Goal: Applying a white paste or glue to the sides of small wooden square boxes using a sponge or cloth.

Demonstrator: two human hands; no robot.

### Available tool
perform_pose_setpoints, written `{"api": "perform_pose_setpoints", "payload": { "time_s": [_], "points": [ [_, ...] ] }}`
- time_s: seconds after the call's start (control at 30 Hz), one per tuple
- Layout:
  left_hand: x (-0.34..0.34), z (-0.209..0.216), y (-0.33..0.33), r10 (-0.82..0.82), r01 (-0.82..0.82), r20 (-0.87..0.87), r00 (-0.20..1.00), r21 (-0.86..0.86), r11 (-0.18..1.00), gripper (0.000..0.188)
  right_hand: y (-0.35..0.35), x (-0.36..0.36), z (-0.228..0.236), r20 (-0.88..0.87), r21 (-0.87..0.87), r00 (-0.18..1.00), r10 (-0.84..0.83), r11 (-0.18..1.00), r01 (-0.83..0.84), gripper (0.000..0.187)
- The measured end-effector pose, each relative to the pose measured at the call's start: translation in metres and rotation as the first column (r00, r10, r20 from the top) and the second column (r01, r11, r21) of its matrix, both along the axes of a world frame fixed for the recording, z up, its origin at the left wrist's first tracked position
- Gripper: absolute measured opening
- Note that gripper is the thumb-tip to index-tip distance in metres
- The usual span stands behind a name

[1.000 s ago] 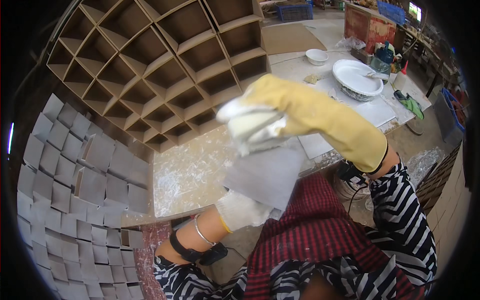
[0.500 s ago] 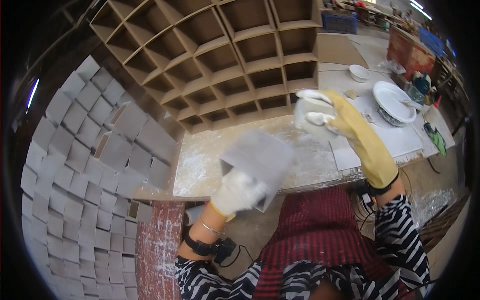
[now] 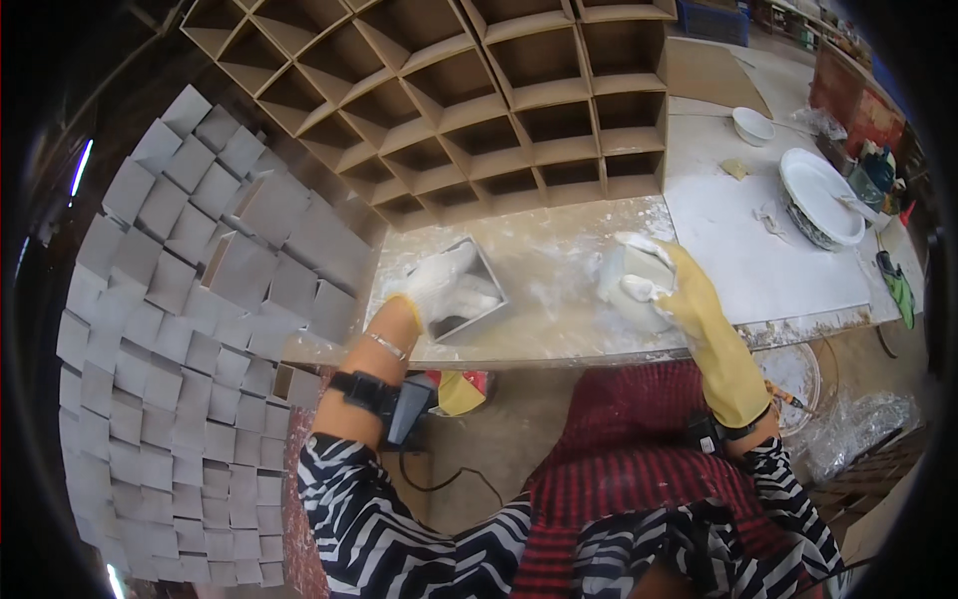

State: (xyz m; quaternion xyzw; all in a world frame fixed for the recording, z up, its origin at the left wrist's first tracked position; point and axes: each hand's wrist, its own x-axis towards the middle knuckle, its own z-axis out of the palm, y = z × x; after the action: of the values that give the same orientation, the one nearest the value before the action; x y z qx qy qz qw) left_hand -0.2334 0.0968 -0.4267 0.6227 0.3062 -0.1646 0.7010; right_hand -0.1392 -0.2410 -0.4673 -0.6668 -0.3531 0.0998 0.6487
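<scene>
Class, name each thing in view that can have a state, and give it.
Single box, open
Pale block, gripped
Left hand, gloved, at the single box's opening
Right hand, gloved, gripping the pale block
Table, smeared white
Rack, open-fronted
Small bowl, upright
Large basin, upright
Grey boxes, stacked

My left grip (image 3: 439, 288), white-gloved, points forward: back uppermost, fingers extended and slightly spread. My left forearm (image 3: 355, 421) runs forward with a slight inward angle. My right grip (image 3: 651, 284), yellow-gloved, is curled closed, fingers whitened. My right forearm (image 3: 736, 371) angles forward and inward. Both grips are positioned apart, ahead of my torso.
</scene>
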Motion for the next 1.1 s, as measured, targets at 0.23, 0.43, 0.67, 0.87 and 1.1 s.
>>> {"api": "perform_pose_setpoints", "payload": {
  "time_s": [0.23,0.43,0.67,0.87,1.1],
  "points": [
    [0.0,0.019,-0.015,-0.7,0.573,-0.337,0.629,0.81,0.125,0.057,-0.015,0.005,-0.045,0.011,0.015,0.984,-0.18,0.984,0.18,0.057],
    [-0.024,0.032,-0.03,-0.602,0.441,-0.266,0.753,0.883,0.162,0.067,-0.012,0.007,-0.048,-0.197,0.119,0.974,-0.112,0.983,0.137,0.06],
    [-0.066,0.105,0.011,-0.392,0.04,0.141,0.909,0.907,0.418,0.061,-0.008,0.008,-0.059,-0.262,0.202,0.959,-0.108,0.966,0.164,0.065],
    [-0.093,0.231,0.124,-0.183,-0.197,0.178,0.967,0.977,-0.087,0.065,-0.014,0.001,-0.064,-0.294,0.102,0.931,-0.218,0.961,0.257,0.07],
    [-0.055,0.302,0.214,0.1,-0.045,0.052,0.994,0.997,-0.068,0.07,-0.029,-0.004,-0.072,-0.107,-0.029,0.951,-0.289,0.957,0.288,0.072]
  ]
}}
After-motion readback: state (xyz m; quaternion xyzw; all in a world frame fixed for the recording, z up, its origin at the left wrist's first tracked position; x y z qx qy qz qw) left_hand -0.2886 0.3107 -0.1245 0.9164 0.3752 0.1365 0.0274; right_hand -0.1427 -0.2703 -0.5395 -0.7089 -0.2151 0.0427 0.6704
